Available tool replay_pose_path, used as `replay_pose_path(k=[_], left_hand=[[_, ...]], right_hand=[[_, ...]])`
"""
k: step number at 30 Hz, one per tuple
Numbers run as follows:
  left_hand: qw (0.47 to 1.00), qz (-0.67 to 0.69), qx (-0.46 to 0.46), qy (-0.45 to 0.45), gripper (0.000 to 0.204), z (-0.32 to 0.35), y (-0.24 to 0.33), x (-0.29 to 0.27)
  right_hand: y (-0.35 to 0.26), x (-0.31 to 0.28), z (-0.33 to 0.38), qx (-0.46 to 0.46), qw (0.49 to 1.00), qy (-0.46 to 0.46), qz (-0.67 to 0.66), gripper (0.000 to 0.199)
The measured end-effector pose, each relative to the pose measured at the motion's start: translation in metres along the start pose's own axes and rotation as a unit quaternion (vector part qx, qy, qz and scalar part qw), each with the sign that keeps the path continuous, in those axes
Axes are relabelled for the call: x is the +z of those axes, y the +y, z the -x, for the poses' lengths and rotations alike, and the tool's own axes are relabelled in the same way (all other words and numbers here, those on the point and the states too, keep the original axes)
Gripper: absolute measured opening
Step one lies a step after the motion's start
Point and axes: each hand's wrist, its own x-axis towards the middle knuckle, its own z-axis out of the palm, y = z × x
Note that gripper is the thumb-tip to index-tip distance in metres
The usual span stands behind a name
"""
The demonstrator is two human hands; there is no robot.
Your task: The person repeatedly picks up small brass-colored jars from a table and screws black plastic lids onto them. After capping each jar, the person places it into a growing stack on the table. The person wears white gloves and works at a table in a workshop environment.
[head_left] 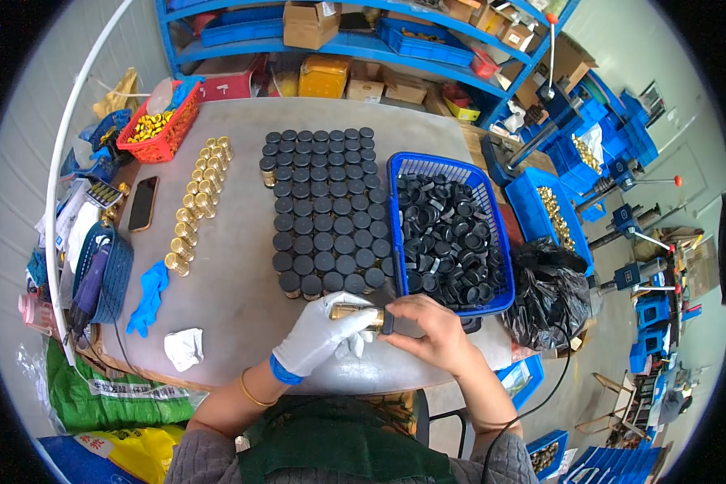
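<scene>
Across the left of the table (238,286), gold cylinders (206,186) stood in a slanting file, probably kept apart from the tight block of black-capped cylinders (322,223) at the middle. Your gloved left hand (319,335) gripped 1 gold cylinder (371,317) sideways, seemingly to steady it, while your bare right hand (431,332) pinched a black cap (388,322) at its end. Farther right, a blue basket (396,226) of loose caps (444,234) sat near, apparently for easy reach.

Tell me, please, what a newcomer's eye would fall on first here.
Probably the dense block of black-capped cylinders, mid-table. Right of it stands a blue basket full of loose black caps. At the near edge, the gloved left hand and bare right hand hold a black-ended golden cylinder.
</scene>
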Motion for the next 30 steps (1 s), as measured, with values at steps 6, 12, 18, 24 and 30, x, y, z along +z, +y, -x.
replay_pose_path(k=[6,12,18,24,30], left_hand=[[0.982,-0.124,0.139,0.025,0.025,-0.004,-0.013,0.002],[0.992,-0.084,0.092,0.01,0.025,0.0,-0.005,0.008],[0.999,0.016,-0.035,-0.016,0.026,-0.002,0.0,0.004],[0.994,-0.083,0.073,0.005,0.024,-0.001,-0.004,0.01],[0.971,-0.156,0.179,-0.012,0.025,-0.006,-0.02,0.015]], right_hand=[[0.002,-0.003,0.003,0.186,0.964,-0.035,-0.185,0.038],[-0.003,-0.01,0.001,0.153,0.982,-0.075,-0.075,0.036],[0.004,-0.008,-0.004,-0.077,0.995,-0.03,0.061,0.041],[0.005,-0.013,-0.001,0.055,0.997,-0.049,-0.025,0.036],[0.031,0.001,0.019,0.075,0.991,-0.063,-0.093,0.034]])
